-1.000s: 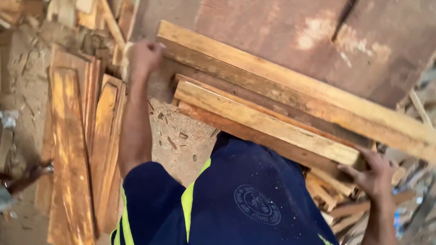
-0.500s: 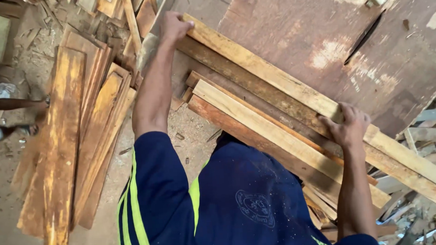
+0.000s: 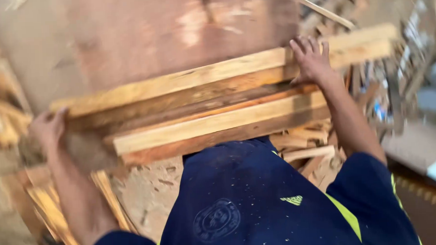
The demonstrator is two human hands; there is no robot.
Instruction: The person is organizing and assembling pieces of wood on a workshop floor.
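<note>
I see a bundle of planks (image 3: 217,105) held across the front of the body, level with the chest, one end at each hand. My left hand (image 3: 49,129) is at the bundle's left end, fingers curled round the end of the stack and clamped on it, the forearm rising from below. My right hand (image 3: 312,59) lies on top of the upper planks near the right end, fingers spread and pressing flat on the wood, not wrapped round it; that arm reaches up and forward, almost straight. The planks run nearly level, the right end slightly higher. Behind them stands a large reddish board (image 3: 175,36). More planks (image 3: 55,218) lie on the floor (image 3: 147,189) under the left arm, and scraps (image 3: 302,148) below the right.
</note>
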